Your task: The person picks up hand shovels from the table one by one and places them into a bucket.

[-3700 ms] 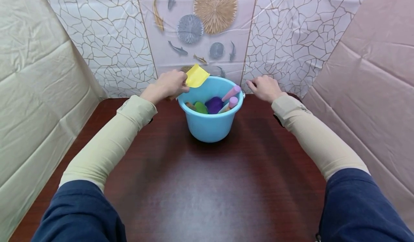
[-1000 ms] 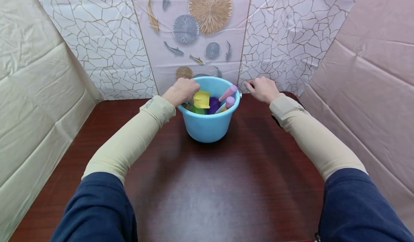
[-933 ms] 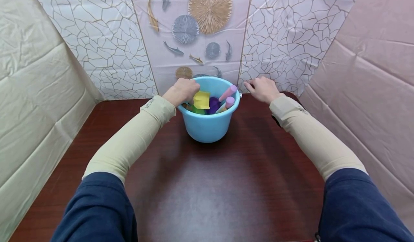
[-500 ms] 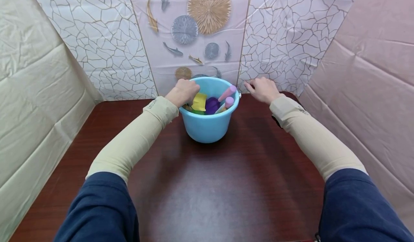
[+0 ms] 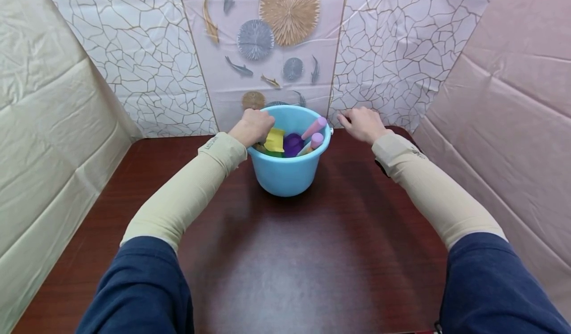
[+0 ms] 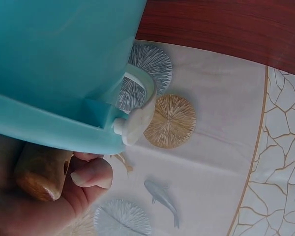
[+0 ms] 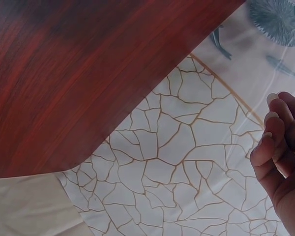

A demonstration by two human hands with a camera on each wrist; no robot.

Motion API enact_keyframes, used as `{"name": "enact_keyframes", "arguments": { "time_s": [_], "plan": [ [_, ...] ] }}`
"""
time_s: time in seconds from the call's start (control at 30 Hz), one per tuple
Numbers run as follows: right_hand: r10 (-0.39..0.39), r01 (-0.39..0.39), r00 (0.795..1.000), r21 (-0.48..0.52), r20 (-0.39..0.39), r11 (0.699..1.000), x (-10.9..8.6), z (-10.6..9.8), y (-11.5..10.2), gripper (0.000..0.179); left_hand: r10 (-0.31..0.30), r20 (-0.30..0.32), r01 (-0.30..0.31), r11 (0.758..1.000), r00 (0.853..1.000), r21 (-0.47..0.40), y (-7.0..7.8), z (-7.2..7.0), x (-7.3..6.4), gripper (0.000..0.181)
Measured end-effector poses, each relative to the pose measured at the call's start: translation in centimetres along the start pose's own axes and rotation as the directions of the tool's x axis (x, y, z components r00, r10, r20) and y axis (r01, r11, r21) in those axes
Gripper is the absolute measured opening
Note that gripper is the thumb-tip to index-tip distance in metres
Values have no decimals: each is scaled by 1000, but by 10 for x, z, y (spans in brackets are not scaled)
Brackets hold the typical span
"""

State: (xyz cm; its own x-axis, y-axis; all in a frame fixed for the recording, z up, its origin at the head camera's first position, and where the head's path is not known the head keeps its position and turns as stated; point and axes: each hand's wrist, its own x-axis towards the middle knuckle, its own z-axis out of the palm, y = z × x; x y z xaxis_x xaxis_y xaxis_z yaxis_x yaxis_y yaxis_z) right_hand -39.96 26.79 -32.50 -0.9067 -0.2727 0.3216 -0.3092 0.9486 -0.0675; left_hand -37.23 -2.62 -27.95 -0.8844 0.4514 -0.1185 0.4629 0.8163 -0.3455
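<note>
My left hand (image 5: 254,125) is over the left rim of a light blue bucket (image 5: 285,178) and grips the wooden handle (image 6: 44,169) of a small shovel. The shovel's yellow blade (image 5: 274,139) sits inside the bucket mouth, overlapping a green piece (image 5: 273,153) in the head view. In the left wrist view the handle's rounded end shows between palm and fingers, right below the bucket rim. To the right of the bucket, my right hand (image 5: 363,122) hovers with loosely bent fingers and nothing in them; the right wrist view shows the fingers (image 7: 265,150) apart from any object.
Also in the bucket are a purple piece (image 5: 293,144) and two pink handles, one leaning on the right rim (image 5: 327,143). A white handle joint (image 6: 132,125) juts from the bucket's side. Patterned cloth (image 5: 285,41) hangs behind the dark red table (image 5: 276,264).
My left hand has moved right and down, bringing the shovel's yellow blade from above the rim into the bucket; lately the blade sank slightly. My right hand has stayed in place.
</note>
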Motion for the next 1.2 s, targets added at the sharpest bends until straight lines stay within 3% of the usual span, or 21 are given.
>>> {"name": "enact_keyframes", "arguments": {
  "time_s": [0.27, 0.83, 1.03, 1.2],
  "plan": [
    [7, -7, 1000, -4, 4, 1000, 0, 2, -1, 48, 7, -8, -8, 998, 1000, -61, 2, 0, -3, 5],
    [-7, 7, 1000, 10, 3, 1000, -3, -1, 1, 46, 11, 40, -7, 995, 999, -104, 1, -3, -5, 19],
    [-12, 12, 1000, 27, -10, 1000, -3, -8, -3, 48, 43, -25, -47, 983, 999, -177, -11, -8, -9, 29],
    [-29, 32, 998, 55, -46, 998, 1, -18, -11, 49, 44, -107, -73, 958, 993, -279, -25, -10, -11, 33]
  ]
}}
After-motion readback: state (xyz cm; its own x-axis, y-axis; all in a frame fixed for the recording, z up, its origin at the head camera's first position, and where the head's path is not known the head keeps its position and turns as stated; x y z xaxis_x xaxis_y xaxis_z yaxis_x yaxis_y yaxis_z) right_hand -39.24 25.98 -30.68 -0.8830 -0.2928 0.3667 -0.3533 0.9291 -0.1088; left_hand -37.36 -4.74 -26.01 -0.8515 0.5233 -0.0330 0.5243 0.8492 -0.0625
